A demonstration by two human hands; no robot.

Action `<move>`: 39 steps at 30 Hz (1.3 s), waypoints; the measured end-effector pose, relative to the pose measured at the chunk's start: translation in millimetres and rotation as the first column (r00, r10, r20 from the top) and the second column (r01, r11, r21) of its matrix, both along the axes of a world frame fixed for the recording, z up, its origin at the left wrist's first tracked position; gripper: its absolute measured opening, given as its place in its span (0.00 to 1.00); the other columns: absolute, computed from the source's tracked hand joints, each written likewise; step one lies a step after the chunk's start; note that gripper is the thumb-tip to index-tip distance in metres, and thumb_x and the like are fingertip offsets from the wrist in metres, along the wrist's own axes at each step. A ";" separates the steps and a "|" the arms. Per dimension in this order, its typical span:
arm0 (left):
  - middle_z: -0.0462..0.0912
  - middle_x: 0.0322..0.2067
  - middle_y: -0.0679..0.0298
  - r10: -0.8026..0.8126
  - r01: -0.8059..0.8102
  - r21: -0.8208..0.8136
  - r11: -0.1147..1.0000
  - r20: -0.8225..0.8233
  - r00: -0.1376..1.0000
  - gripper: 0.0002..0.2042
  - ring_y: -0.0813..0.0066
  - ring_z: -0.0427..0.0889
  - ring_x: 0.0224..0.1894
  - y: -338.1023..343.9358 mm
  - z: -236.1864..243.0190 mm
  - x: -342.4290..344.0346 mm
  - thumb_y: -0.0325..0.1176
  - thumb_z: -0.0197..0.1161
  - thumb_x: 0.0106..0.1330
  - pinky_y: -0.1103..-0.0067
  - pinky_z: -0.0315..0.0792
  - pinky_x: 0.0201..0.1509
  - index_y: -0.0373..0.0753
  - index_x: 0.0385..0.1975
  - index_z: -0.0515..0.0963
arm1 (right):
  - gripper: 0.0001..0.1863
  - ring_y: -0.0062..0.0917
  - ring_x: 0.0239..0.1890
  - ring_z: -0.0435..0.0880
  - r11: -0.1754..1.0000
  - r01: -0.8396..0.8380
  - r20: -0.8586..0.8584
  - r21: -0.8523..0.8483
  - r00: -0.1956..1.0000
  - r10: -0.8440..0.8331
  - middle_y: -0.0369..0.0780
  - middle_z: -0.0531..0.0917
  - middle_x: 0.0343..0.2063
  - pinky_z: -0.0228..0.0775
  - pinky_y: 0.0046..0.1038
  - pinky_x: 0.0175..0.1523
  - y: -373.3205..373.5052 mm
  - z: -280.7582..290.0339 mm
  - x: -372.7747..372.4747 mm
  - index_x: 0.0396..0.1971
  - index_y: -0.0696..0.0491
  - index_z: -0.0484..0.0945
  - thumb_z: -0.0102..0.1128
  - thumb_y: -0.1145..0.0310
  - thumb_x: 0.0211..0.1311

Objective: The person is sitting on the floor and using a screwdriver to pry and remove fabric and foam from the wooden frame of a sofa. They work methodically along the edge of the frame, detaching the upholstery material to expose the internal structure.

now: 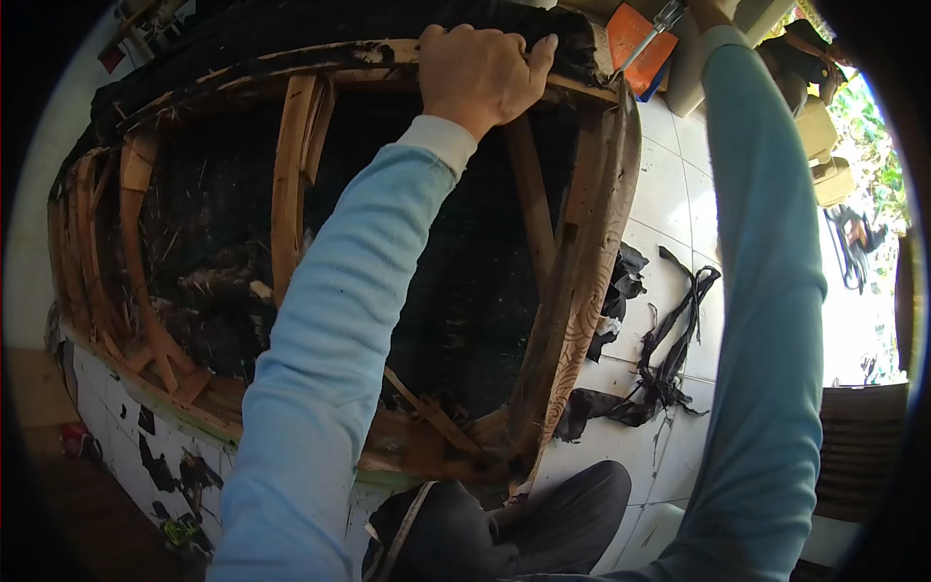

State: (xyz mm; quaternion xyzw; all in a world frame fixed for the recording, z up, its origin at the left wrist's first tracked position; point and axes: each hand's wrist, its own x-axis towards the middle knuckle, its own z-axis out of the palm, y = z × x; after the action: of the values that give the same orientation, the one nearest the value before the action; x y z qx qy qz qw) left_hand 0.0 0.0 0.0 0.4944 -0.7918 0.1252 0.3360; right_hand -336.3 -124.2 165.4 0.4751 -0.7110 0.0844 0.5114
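A: Struggling to read this one. Anything cut off?

B: Yep, most of the right hand (pixel 713 12). Sliced off by the top of the view, so can't tell whether clenched round the metal tool (pixel 642 47) or just next to it. Can only see a thin shaft slanting down toward the far right corner of the wooden frame (pixel 286 184), plus a bit of handle. Touching wood at the tip or stopping short? Can't say.

A: And the left hand (pixel 480 78)?

B: Way clearer. Clenched over the frame's far rail, right of the middle, with thumb poking out toward the far right corner. Can't see the fingertips, tucked behind the rail.

A: Cool. How about the frame, relative to both?

B: Down on the tiled floor (pixel 679 204), spreading left and nearward from the left hand's grip, and all off to the left of the right hand. Partly blocked by the left sleeve (pixel 325 320), from near edge to far rail.

A: Anything inside?

B: Mostly murk, tbh. Too dark between the slats to sort out. Rumpled black fabric (pixel 242 29) along the far edge, patterned cloth (pixel 586 325) down the right edge, torn black strips (pixel 679 369) on the floor beyond. Totally blown out past the right sleeve (pixel 766 291).
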 end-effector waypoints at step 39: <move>0.93 0.29 0.55 -0.019 0.028 0.131 0.991 -0.075 0.997 0.31 0.57 0.93 0.37 -1.6 27.5 -6.2 0.63 0.52 0.74 0.63 0.81 0.47 0.44 0.32 0.94 | 0.17 0.23 0.32 0.90 0.585 -0.674 0.733 0.452 0.654 0.188 0.41 0.90 0.33 0.81 0.28 0.38 274.0 45.1 110.2 0.46 0.57 0.89 0.78 0.62 0.64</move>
State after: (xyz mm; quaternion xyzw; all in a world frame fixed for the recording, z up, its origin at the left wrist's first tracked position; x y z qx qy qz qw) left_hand -6.2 -1.6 27.5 0.5104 -0.7912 0.0506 0.3330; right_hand -226.1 149.8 210.6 0.7425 -0.6636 0.0911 -0.0068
